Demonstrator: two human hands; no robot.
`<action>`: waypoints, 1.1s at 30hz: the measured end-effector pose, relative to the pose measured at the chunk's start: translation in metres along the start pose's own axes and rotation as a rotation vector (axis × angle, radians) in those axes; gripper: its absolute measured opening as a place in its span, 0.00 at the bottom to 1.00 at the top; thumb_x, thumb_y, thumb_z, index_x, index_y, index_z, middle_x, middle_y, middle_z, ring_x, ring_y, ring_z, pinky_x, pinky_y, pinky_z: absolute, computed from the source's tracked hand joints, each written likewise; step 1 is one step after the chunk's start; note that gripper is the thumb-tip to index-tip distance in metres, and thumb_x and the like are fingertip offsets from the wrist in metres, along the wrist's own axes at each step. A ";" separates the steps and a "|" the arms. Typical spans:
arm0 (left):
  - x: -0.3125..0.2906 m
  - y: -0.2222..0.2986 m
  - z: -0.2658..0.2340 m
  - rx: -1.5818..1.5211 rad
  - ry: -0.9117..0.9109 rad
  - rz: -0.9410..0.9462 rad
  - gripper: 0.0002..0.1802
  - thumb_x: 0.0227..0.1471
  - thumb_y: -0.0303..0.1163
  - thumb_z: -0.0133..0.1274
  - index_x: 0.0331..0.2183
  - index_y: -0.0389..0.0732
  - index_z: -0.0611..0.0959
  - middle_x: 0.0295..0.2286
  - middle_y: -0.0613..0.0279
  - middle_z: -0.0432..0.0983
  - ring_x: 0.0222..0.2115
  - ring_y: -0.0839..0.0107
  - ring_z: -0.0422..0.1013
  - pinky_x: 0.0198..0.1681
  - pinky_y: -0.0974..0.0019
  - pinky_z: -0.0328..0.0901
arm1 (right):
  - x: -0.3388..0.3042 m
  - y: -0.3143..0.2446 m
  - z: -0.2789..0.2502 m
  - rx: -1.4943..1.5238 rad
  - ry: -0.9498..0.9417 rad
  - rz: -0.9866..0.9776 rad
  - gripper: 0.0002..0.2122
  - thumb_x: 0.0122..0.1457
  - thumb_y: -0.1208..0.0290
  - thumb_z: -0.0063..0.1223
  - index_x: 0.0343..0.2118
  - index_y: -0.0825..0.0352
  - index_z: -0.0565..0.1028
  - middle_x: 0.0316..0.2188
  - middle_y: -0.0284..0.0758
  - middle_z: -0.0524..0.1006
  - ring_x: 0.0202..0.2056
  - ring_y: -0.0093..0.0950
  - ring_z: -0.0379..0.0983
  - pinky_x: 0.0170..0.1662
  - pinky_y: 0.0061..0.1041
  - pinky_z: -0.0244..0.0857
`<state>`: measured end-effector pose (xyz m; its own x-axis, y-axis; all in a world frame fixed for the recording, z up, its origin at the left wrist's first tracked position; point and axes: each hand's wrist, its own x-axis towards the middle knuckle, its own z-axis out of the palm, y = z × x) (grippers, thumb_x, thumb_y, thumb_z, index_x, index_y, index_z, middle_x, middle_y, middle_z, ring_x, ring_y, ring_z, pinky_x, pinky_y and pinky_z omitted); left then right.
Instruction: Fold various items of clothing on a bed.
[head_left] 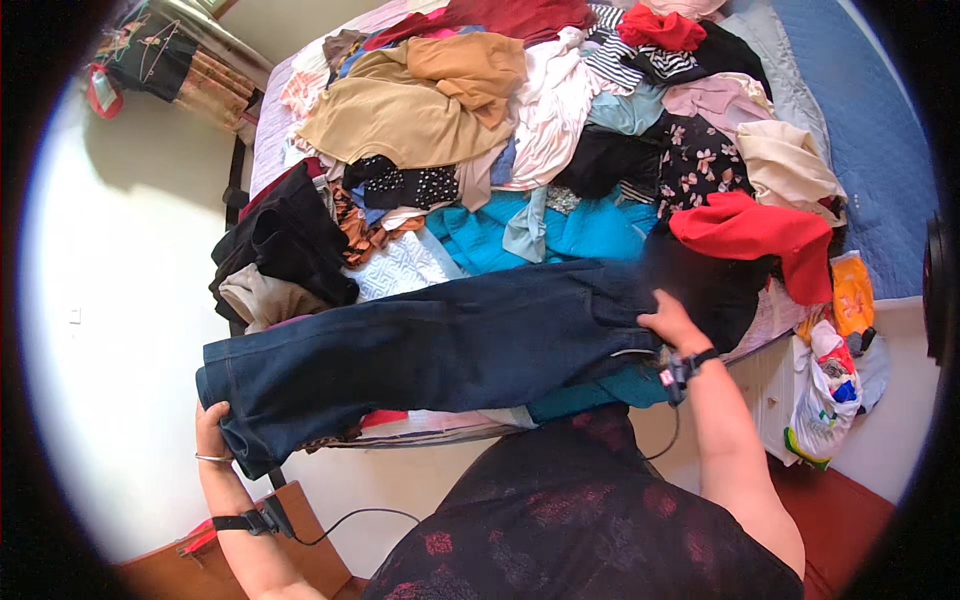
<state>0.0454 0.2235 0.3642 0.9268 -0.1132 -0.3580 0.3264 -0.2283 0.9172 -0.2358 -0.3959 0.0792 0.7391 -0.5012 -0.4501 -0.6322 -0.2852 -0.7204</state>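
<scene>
So we've got dark blue jeans (430,345) stretched out along the near side of the bed (870,170), left hand (211,430) clamped on the leg ends, right hand (672,322) up at the waist end, though we can't tell if it's actually gripping. They look kinda heavy and stiffish, not slippery or fragile, so we'd hold both ends. Over on the right, a white plastic bag (815,425) has bunched fabric (838,372) stuffed in its top
</scene>
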 end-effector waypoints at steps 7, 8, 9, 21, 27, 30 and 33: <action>0.004 -0.061 0.023 0.004 -0.168 -0.148 0.36 0.30 0.29 0.50 0.49 0.34 0.68 0.41 0.57 0.71 0.40 0.60 0.70 0.45 0.63 0.65 | -0.054 0.047 -0.174 -0.143 0.174 0.106 0.24 0.36 0.76 0.57 0.42 0.70 0.69 0.33 0.42 0.75 0.37 0.33 0.72 0.43 0.28 0.64; 0.010 -0.089 0.028 -0.030 -0.192 -0.155 0.37 0.30 0.27 0.50 0.50 0.35 0.67 0.41 0.56 0.71 0.41 0.59 0.69 0.46 0.62 0.64 | -0.057 0.070 -0.189 -0.052 0.192 0.181 0.24 0.36 0.76 0.57 0.42 0.71 0.69 0.33 0.42 0.75 0.38 0.34 0.72 0.43 0.28 0.64; 0.015 -0.119 0.032 0.029 -0.150 -0.233 0.36 0.31 0.25 0.50 0.50 0.36 0.67 0.41 0.56 0.71 0.41 0.60 0.69 0.47 0.62 0.63 | -0.059 0.093 -0.198 -0.068 0.184 0.181 0.24 0.36 0.76 0.57 0.42 0.71 0.69 0.33 0.42 0.75 0.38 0.34 0.72 0.43 0.28 0.64; 0.075 -0.321 0.162 1.025 -0.167 0.196 0.24 0.43 0.27 0.50 0.46 0.37 0.71 0.43 0.47 0.69 0.47 0.53 0.63 0.52 0.59 0.57 | 0.016 0.090 -0.048 -0.342 -0.228 -0.017 0.21 0.44 0.76 0.53 0.45 0.66 0.71 0.46 0.44 0.70 0.45 0.38 0.69 0.47 0.29 0.64; 0.086 -0.296 0.252 1.085 -0.613 0.358 0.23 0.44 0.27 0.50 0.46 0.39 0.72 0.47 0.52 0.67 0.50 0.57 0.61 0.51 0.59 0.60 | 0.034 0.081 -0.028 -0.767 -0.172 -0.008 0.24 0.46 0.79 0.47 0.51 0.62 0.65 0.56 0.40 0.60 0.51 0.40 0.63 0.51 0.33 0.61; 0.094 -0.305 0.276 1.230 -0.685 0.463 0.26 0.44 0.25 0.50 0.48 0.41 0.70 0.49 0.53 0.64 0.51 0.55 0.61 0.52 0.60 0.59 | 0.035 0.093 -0.034 -0.870 -0.067 0.015 0.25 0.46 0.81 0.46 0.51 0.61 0.65 0.56 0.41 0.59 0.49 0.40 0.65 0.49 0.34 0.63; 0.097 -0.316 0.291 1.378 -0.739 0.406 0.28 0.42 0.27 0.53 0.49 0.43 0.70 0.50 0.56 0.64 0.51 0.58 0.60 0.53 0.58 0.57 | 0.035 0.108 -0.046 -0.944 0.002 -0.026 0.25 0.46 0.82 0.45 0.51 0.60 0.64 0.56 0.42 0.58 0.47 0.40 0.67 0.47 0.34 0.64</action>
<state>-0.0221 0.0028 -0.0111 0.4857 -0.7036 -0.5187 -0.6895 -0.6731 0.2674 -0.2886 -0.4822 0.0102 0.7555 -0.4867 -0.4385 -0.5434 -0.8394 -0.0046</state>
